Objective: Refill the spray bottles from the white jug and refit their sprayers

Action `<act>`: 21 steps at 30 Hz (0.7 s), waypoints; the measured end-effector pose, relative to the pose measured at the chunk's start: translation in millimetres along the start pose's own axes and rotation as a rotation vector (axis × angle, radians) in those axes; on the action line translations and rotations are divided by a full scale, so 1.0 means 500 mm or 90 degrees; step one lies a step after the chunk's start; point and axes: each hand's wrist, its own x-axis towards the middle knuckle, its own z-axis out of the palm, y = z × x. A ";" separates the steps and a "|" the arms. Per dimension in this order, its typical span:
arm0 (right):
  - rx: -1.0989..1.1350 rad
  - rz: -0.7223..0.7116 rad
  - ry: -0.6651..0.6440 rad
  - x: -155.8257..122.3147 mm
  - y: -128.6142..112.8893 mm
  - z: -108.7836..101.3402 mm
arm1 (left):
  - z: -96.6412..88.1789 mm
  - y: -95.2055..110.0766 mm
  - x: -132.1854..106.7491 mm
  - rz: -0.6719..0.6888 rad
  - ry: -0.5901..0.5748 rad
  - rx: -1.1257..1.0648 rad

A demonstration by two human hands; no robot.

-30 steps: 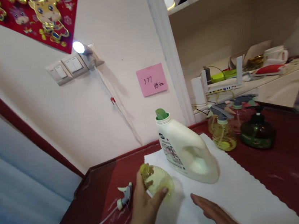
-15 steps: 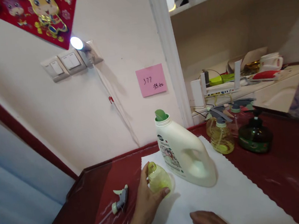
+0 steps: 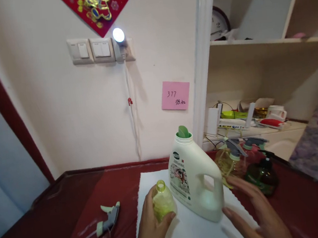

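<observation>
My left hand (image 3: 155, 221) is wrapped round a small yellow-green see-through bottle (image 3: 162, 201) with an uncapped neck, upright over the white sheet. Just right of it stands a big pale-green detergent jug (image 3: 195, 180), its top uncapped with a green spout showing and its handle to the right. My right hand (image 3: 254, 209) is beside the jug's lower right side, fingers apart, holding nothing; whether the thumb touches the jug I cannot tell. On the red table to the left lies a grey and pale-green spray head (image 3: 109, 219) with a long tube.
White paper (image 3: 187, 235) lies under the jug on the dark red table (image 3: 54, 213). Several spray bottles (image 3: 229, 160) and a dark green pump bottle (image 3: 261, 176) stand at the right. Behind them are a shelf with a white router (image 3: 232, 123). A pink note (image 3: 175, 95) is on the wall.
My right hand has come up and right, from the front of the paper to the jug's right side. The left hand still holds the small bottle. The camera view has turned and levelled.
</observation>
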 end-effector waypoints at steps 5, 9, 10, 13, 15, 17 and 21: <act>0.162 0.171 -0.109 0.087 0.017 0.049 | 0.007 0.009 -0.004 0.009 -0.010 0.075; 0.268 0.262 -0.050 0.117 -0.005 0.092 | 0.005 0.027 -0.006 -0.001 -0.020 0.130; 0.270 0.275 -0.027 0.121 -0.012 0.098 | 0.004 0.031 -0.006 -0.002 -0.020 0.137; 0.249 0.287 0.040 0.130 -0.030 0.099 | 0.003 0.043 -0.007 -0.015 -0.028 0.145; 0.222 0.293 0.065 0.136 -0.040 0.082 | 0.003 0.050 -0.007 -0.034 -0.038 0.150; 0.191 0.303 0.057 0.142 -0.050 0.051 | 0.003 0.055 -0.008 -0.047 -0.046 0.158; 0.047 0.237 0.003 0.152 -0.070 -0.033 | 0.004 0.061 -0.012 -0.041 -0.043 0.165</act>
